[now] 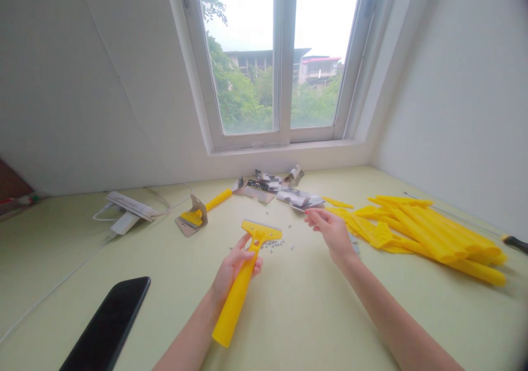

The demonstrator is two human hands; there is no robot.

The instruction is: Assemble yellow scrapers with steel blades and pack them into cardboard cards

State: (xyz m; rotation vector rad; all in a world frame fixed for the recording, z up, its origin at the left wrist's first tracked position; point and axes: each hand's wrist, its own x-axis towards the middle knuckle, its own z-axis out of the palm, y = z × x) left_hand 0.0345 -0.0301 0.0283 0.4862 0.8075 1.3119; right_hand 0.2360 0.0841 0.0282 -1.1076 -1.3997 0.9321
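Observation:
My left hand (231, 269) is closed around a yellow scraper (241, 291), whose wide head with a metal edge points away from me. Small nuts (274, 244) lie scattered on the table behind that head. To the right, my right hand (328, 231) pinches a thin metal rod (291, 205) that points left over grey-and-white packaging (295, 196). The rod's grip is hidden in my fingers. Beyond my right hand lies a pile of yellow handles and heads (433, 228).
A black phone (109, 324) lies at the front left. Behind it are a white power strip (130, 206) with cables and another yellow scraper (218, 199) in a cardboard sleeve (193, 228). A black-handled screwdriver (515, 243) lies at the right edge. A window (282, 57) stands behind the table.

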